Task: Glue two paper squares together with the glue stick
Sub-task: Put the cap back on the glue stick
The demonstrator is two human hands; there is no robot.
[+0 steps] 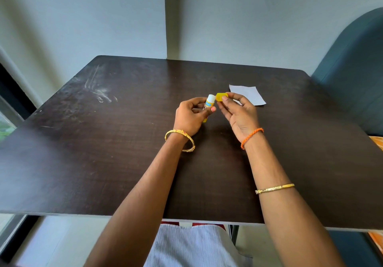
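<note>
Over the dark wooden desk (103, 152), the left hand (189, 115) grips the small white-and-yellow glue stick (209, 106), uncapped. Just right of the stick, the right hand (238, 111) pinches its yellow plastic cap (221, 96). Farther right lies white square paper (249, 94), apparently unglued. Gluing and pressing remain.

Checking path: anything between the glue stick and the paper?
Head view: the right hand, pinching the yellow cap, sits between glue stick and paper.
</note>
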